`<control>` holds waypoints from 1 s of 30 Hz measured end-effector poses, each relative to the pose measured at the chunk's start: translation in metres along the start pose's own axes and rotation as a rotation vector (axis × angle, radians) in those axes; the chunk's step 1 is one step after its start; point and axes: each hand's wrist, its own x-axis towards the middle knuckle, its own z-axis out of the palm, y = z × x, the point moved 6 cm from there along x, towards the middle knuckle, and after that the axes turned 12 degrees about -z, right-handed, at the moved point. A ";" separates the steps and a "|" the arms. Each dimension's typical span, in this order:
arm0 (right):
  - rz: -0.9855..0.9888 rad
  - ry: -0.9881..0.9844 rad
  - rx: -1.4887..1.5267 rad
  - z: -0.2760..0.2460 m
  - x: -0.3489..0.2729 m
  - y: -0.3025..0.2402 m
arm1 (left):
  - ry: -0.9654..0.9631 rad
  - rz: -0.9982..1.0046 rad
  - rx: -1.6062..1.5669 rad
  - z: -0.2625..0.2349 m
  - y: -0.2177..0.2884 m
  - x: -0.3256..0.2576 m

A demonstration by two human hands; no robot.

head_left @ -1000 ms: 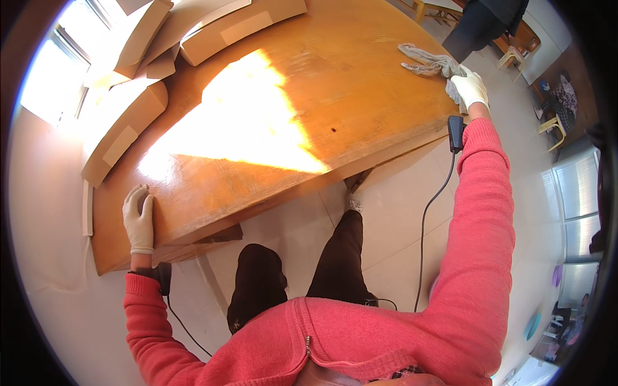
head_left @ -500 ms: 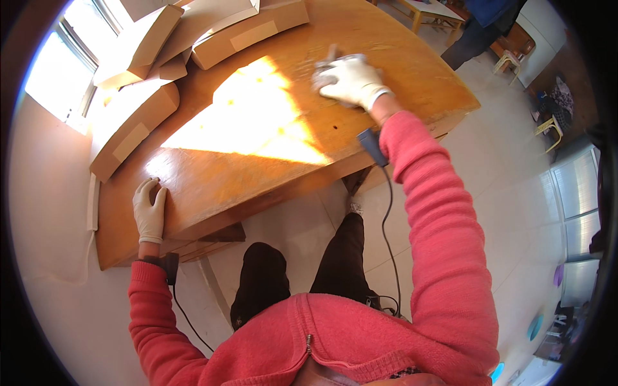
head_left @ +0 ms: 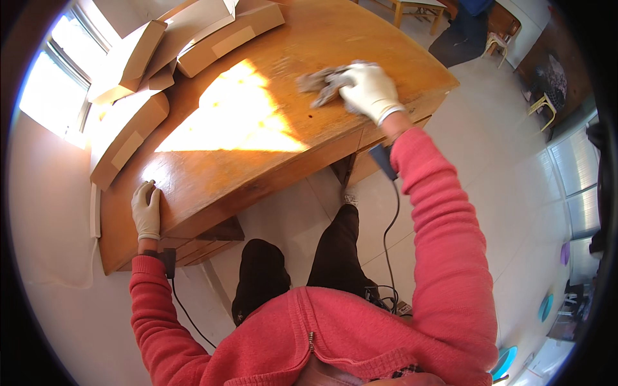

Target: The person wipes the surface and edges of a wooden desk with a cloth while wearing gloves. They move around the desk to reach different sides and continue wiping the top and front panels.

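A greyish-brown rag (head_left: 325, 83) lies bunched on the wooden desk (head_left: 360, 38), toward its right part. Gripping it is my right hand (head_left: 370, 90), in a cream-white glove, with the cloth's loose end trailing out to the left of the fingers. My left hand (head_left: 147, 211), gloved the same way, rests on the desktop near the left end. Its fingers are loosely bent, the thumb stands a little apart, and I see nothing held in it.
Cardboard boxes (head_left: 225, 42) are piled at the desk's far left, below a window (head_left: 55, 90). Bright sunlight falls across the desktop's middle. Dark cables (head_left: 394, 238) hang from both wrists. Beyond the right end, a person in dark trousers (head_left: 460, 42) is near a chair (head_left: 499, 42).
My right hand has shifted slightly right and nearer to me with the rag, which now spreads out more to the left. My left hand stays at the desk's left end.
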 end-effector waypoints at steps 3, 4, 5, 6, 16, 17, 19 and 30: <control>0.333 -0.216 -0.212 -0.018 -0.019 0.102 | 0.009 0.011 0.024 0.000 0.002 0.000; 0.493 -0.225 -0.191 -0.024 -0.030 0.133 | 0.011 0.015 0.033 0.000 0.003 -0.001; 0.516 -0.100 -0.206 -0.033 -0.036 0.151 | 0.017 0.017 0.040 -0.001 0.004 -0.001; 0.590 -0.148 -0.253 -0.034 -0.043 0.168 | 0.015 0.001 0.051 -0.001 0.004 -0.001; 0.161 -0.124 -0.192 -0.014 -0.031 0.033 | 0.017 0.005 0.100 0.001 0.004 0.001; 0.145 -0.093 -0.160 -0.014 -0.032 0.006 | 0.018 0.004 0.099 0.002 0.003 0.001; 0.122 -0.092 -0.079 -0.005 -0.033 -0.050 | 0.024 0.003 0.097 0.001 0.002 0.001; -0.257 -0.139 0.106 0.026 -0.026 -0.313 | 0.069 -0.006 0.070 -0.002 0.000 0.000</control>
